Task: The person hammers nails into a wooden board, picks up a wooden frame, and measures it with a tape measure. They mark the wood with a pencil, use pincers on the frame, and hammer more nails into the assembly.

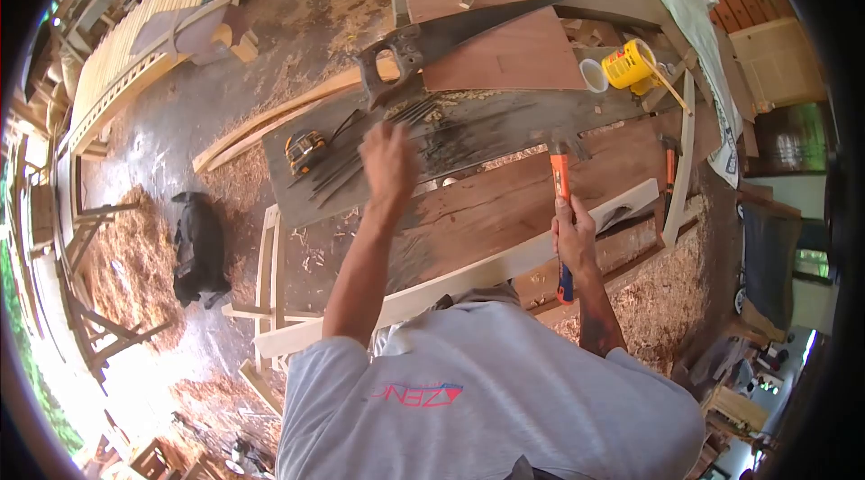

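Observation:
My right hand (577,229) is wrapped round the orange and dark blue handle of a hammer (560,175), its head pointing away from me. My left hand (389,160), smeared by motion, is over the dark wooden bench, close to a bundle of thin dark rods (347,172). Its fingers look bent, but I cannot tell whether they hold anything. A yellow and black tape measure (306,152) lies left of that hand. Just beyond it rests a handsaw (450,40), its blade across a reddish plywood sheet (500,65). A long pale wooden strip (487,265) crosses in front of my body.
A second orange-handled tool (669,169) lies at the bench's right end. Behind it are a tipped yellow container (628,64) and a white lid (593,75). Wood shavings (135,255) cover much of the floor, where a black bag-like object (199,246) lies at left.

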A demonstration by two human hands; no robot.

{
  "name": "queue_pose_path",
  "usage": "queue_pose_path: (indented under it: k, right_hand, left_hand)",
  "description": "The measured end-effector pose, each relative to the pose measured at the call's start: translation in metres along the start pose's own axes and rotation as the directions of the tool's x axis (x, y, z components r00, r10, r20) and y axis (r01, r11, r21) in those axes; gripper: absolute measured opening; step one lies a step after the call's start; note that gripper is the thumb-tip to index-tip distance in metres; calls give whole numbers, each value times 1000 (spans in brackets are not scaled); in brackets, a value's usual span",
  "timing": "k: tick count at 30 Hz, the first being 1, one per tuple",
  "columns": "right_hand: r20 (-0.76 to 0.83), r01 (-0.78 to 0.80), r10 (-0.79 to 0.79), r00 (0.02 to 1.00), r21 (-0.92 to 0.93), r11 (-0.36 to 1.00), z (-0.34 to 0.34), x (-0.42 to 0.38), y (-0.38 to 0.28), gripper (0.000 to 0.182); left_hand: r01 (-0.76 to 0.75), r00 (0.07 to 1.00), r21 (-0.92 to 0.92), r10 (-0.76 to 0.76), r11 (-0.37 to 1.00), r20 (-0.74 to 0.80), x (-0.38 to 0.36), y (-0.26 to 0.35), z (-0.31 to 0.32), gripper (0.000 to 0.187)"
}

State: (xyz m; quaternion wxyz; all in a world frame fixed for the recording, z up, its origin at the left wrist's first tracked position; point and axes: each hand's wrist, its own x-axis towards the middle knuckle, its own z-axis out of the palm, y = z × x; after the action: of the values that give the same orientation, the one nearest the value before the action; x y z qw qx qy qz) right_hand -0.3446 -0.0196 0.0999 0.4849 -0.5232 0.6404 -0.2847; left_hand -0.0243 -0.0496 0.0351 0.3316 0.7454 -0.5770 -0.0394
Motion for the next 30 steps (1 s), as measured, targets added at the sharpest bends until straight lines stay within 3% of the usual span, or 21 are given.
queue_pose_path:
  k: [2,9,11,12,13,14,16,18,21,23,27,30]
  right_hand:
    - [-13,0,-1,1000,-18,1000,-4,-4,1,31]
    - [44,-66,63,997,59,996,12,-4,-6,31]
    - [77,-60,56,996,53,997,15,-2,-11,32]
    - [104,38,-42,994,40,999,17,-2,-15,33]
    - [133,133,-136,982,32,991,21,-3,-19,34]
    - [139,130,-134,981,34,991,24,-4,-25,34]
    - [162,249,-239,957,-42,968,26,-6,-36,35]
    - [192,227,-219,957,-21,974,31,-10,-35,35]
    - [267,172,-168,949,10,985,38,-14,-34,39]
    - [307,46,-40,951,-14,999,45,-10,-32,41]
    - [312,72,-53,948,-49,996,56,-13,-36,42]
    - [325,206,-180,928,-48,977,69,-14,-39,41]
  left_hand:
    - [69,995,165,-80,984,65,-18,-30,-13,15]
    - [148,988,122,-140,982,-66,-37,-56,-20,10]
    - [111,993,171,-101,979,-65,-38,-56,-21,8]
    - [118,992,172,-108,978,-65,-42,-57,-23,8]
    - [147,986,149,-132,978,-106,-45,-59,-25,8]
    - [173,977,126,-154,977,-147,-47,-61,-27,8]
    - [197,974,36,-192,980,-121,-62,-58,-50,9]
    - [244,968,-133,-249,961,-24,-85,-62,-66,9]
    - [141,986,-49,-136,989,99,-110,-59,-70,9]
    - [142,988,-16,-141,990,63,-108,-57,-67,9]
    - [228,972,-102,-221,968,75,-104,-52,-65,7]
    - [266,963,-143,-257,953,77,-108,-46,-58,7]
